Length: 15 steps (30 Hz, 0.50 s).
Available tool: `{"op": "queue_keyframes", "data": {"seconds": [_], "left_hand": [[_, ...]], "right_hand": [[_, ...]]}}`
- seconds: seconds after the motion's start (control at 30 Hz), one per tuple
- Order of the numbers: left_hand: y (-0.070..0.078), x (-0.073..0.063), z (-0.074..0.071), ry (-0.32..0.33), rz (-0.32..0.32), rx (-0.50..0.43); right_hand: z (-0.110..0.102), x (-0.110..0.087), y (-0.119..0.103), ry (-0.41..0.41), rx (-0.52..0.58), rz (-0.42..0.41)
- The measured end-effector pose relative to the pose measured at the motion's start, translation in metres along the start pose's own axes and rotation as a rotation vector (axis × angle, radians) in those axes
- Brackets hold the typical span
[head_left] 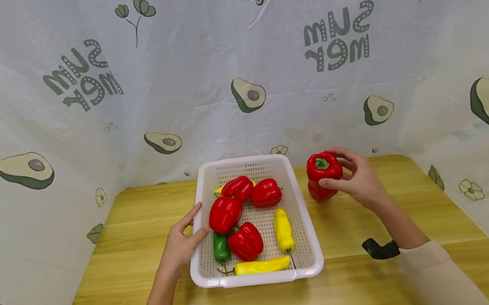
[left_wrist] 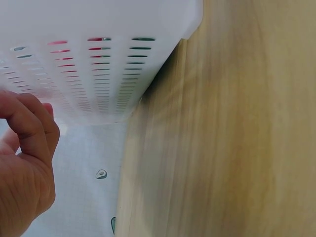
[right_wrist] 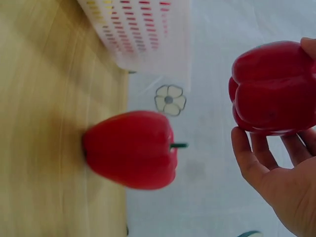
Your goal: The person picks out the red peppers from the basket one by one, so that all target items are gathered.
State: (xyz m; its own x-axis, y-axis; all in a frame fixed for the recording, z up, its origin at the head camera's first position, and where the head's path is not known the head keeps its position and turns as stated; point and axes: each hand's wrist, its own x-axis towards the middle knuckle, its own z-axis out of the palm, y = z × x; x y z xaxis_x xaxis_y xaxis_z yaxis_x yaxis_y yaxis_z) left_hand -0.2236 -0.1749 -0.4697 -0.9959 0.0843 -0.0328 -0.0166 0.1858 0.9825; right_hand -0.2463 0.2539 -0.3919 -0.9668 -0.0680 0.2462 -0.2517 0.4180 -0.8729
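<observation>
My right hand [head_left: 363, 181] grips a red bell pepper [head_left: 323, 167] with its green stem facing up. In the right wrist view, that pepper [right_wrist: 276, 89] is raised off the table, above a second red bell pepper [right_wrist: 131, 149] standing on the wood. From the head view, the lower pepper [head_left: 321, 192] is partly covered by the held one. On the other side, my left hand [head_left: 182, 244] holds the left rim of a white plastic basket [head_left: 309, 238], its fingers curled beside the slotted wall in the left wrist view.
Inside the basket lie several red bell peppers [head_left: 246, 241], a green pepper [head_left: 221, 246] and yellow peppers [head_left: 283, 229]. The wooden table [head_left: 101, 284] ends at a pale printed curtain [head_left: 202, 73] at the back and sides.
</observation>
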Motion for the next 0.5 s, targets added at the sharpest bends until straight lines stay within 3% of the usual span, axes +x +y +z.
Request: {"op": "queue_keyframes", "data": {"seconds": [0.5], "left_hand": [[0.002,0.001,-0.001,-0.01,-0.016,-0.025]], "right_hand": [[-0.043,-0.011,0.039,0.068,-0.042,0.104]]}}
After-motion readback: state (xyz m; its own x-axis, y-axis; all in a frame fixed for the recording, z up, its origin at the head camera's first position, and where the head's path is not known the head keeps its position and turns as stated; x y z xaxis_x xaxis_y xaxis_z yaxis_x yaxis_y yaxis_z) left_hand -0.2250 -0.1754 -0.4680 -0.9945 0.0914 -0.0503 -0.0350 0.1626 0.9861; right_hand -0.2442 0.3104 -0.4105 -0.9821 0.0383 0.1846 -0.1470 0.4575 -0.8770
